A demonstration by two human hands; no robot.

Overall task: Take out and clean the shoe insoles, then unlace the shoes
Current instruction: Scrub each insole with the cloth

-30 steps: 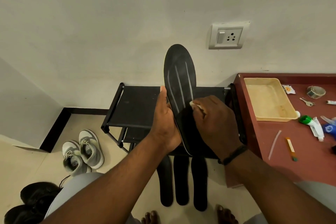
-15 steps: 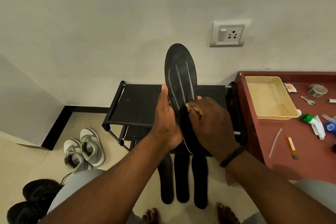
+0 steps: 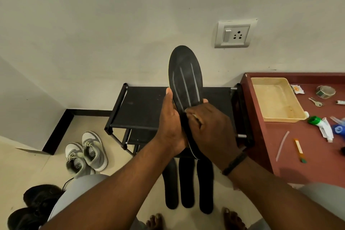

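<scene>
Ideally, with the left hand (image 3: 170,127) gripping the upright insole (image 3: 185,80) above the rack (image 3: 141,108), the right hand (image 3: 211,129) (fingers pinching a pale wipe) should stroke firmly heel-to-toe.

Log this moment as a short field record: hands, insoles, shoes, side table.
left hand: grips the held insole from behind, upright
right hand: presses a small white wipe on the insole's face
floor insoles: three black ones side by side under the black rack
shoes: grey-white pair, laced; black pair at the lower left
red table: beige tray, keys, tape roll
</scene>
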